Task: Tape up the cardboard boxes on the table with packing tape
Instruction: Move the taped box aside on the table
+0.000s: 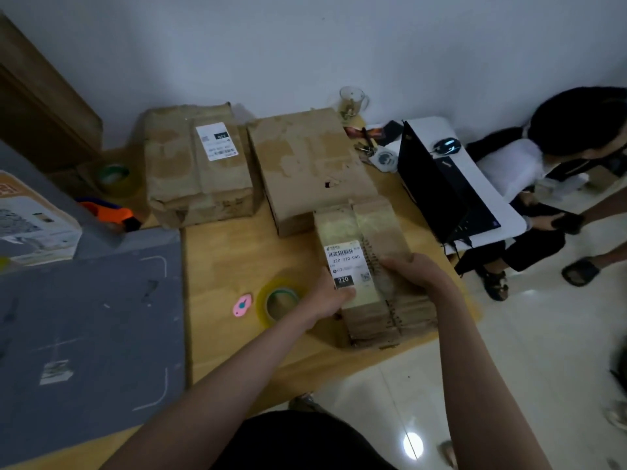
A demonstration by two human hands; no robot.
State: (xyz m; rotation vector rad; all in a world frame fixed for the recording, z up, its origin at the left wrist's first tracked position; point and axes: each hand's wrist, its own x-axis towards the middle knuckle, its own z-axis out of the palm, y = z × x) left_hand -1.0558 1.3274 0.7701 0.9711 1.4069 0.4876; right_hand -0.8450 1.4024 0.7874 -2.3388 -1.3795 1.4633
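Hands (342, 293) grip rectangular cardboard box (373, 266) (taped, creased).

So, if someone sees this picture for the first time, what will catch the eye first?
Probably the small cardboard box near the table's front right edge, gripped by the left hand and the right hand, its white label reading 220. Next, the yellowish tape roll and pink cutter just left of it, then two larger boxes at the back.
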